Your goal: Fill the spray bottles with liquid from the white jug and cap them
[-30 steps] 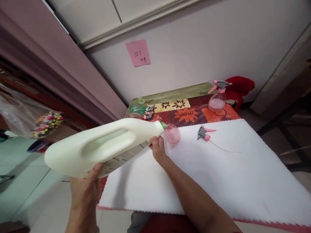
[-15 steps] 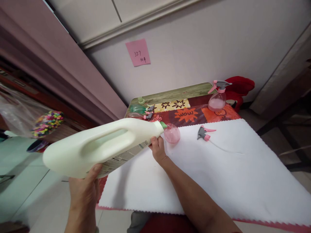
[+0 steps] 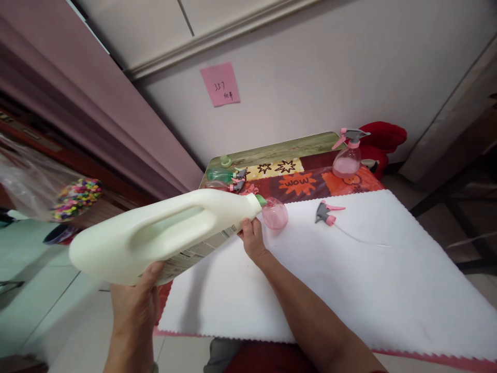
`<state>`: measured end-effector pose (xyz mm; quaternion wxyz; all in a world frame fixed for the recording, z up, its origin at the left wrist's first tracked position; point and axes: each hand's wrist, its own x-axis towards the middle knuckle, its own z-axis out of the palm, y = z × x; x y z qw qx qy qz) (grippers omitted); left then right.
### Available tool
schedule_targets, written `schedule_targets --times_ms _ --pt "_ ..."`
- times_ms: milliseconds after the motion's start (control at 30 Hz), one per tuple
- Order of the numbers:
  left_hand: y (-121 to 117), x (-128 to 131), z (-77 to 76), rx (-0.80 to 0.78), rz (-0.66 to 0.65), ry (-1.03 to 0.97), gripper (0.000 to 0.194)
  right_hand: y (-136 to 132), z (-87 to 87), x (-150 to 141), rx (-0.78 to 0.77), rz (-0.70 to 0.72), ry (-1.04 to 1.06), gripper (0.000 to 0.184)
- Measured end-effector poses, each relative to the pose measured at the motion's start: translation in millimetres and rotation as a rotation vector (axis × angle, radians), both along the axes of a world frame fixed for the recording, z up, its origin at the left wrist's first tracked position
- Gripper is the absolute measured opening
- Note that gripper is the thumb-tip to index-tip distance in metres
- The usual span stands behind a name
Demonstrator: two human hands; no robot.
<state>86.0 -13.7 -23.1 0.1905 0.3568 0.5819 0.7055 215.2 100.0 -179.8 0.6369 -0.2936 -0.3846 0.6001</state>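
Observation:
A large pale green detergent jug (image 3: pixel 116 238) is tilted, its green spout (image 3: pixel 261 200) at the mouth of a round pink spray bottle body (image 3: pixel 276 215) standing on the white tabletop. My left hand (image 3: pixel 142 290) is closed round the jug's lower part, thumb on its side. Under the jug's neck, my right hand (image 3: pixel 252 238) is closed, its thumb against the plastic; most of its fingers are hidden. Right of the pink bottle lies a grey-and-pink trigger sprayer head (image 3: pixel 325 213) with its clear tube. Whether liquid is flowing I cannot tell.
At the table's back right stands a pink spray bottle (image 3: pixel 347 160), beside a red object (image 3: pixel 382 139). A green spray bottle (image 3: pixel 220 174) lies at the back left, with a pinkish one next to it. A small green cap (image 3: pixel 225 160) sits behind them on the patterned cloth (image 3: pixel 297 184).

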Motion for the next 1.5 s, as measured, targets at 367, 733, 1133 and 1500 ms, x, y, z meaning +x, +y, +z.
schedule_targets --times_ms 367,733,1133,1500 --pt "1.2 -5.5 -4.9 0.019 0.013 0.003 0.062 0.0 2.2 0.2 -0.013 0.005 -0.01 0.051" --pt "1.8 -6.5 -2.8 0.01 0.019 0.059 0.053 -0.4 0.5 -0.7 -0.008 0.003 0.0 0.051" --pt "2.4 -1.3 -1.2 -0.01 0.025 0.028 0.058 -0.2 -0.1 -0.4 -0.004 0.014 0.022 0.05" --pt "1.4 -9.2 -9.0 0.038 0.002 0.033 0.053 0.6 -1.6 -1.8 -0.029 0.017 0.021 0.05"
